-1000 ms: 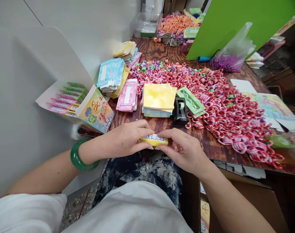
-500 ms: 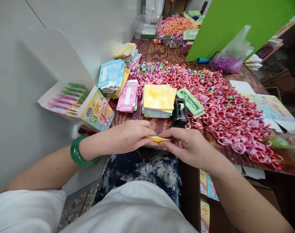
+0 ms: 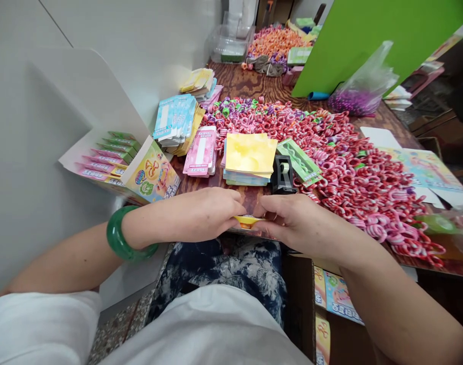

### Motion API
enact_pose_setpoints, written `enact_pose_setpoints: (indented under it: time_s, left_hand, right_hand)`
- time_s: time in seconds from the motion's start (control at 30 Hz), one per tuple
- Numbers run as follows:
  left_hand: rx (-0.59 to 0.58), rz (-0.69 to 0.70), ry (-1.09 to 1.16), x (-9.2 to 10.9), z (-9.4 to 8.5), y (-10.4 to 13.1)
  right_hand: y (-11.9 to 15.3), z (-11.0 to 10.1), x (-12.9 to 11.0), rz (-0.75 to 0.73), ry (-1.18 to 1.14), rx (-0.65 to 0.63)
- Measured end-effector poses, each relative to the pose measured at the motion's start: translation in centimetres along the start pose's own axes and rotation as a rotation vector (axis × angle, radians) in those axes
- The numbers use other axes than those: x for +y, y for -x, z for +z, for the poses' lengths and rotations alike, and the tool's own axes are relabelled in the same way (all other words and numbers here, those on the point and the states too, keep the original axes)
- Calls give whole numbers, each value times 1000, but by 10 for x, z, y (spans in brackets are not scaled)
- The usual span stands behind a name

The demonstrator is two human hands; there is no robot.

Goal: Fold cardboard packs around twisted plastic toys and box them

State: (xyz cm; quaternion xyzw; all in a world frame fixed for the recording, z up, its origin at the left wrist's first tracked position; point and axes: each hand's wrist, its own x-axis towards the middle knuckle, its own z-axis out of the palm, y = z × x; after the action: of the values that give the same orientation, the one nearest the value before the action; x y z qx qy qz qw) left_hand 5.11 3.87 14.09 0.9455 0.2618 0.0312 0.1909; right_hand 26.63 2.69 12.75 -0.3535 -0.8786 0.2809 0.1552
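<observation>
Between my two hands, at the table's front edge, is a small yellow card box (image 3: 247,221), seen nearly edge-on. My left hand (image 3: 212,213) pinches its left end, fingertips above and thumb below. My right hand (image 3: 288,215) grips the right end with bent fingers, partly hiding it. Just beyond lies a stack of yellow cards (image 3: 250,153) with blue ones beneath. A black tape dispenser (image 3: 283,175) stands beside that stack, and a green card box (image 3: 299,161) with a twisted green piece in its window lies to its right.
A heap of red and pink twisted rings (image 3: 353,182) covers the table's right side. At left stands an open display carton (image 3: 151,170) holding several packs. Pink cards (image 3: 201,152) and blue cards (image 3: 174,119) lie behind. A green panel (image 3: 368,35) rises at the back.
My right hand has shifted slightly, its fingers more bent over the box's right end. The left hand stays on its end, and the box is held in nearly the same place.
</observation>
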Motion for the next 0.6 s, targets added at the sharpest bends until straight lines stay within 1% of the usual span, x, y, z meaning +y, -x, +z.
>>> enact_pose_setpoints:
  time_s: [0.2,0.3,0.43,0.6]
  left_hand:
    - [-19,29,98,-4,-2,-3]
    - [-25,17,119,-6,-2,-4]
    - [-19,14,93,-4,-2,-5]
    - [-30,-79,-10,2,-2,-8]
  right_hand:
    - [-5,-2,-1,-42,56,18]
    - [-5,0,-3,-22,85,-1]
    - [-3,6,-6,-2,161,15]
    - [-1,14,-6,-13,227,93]
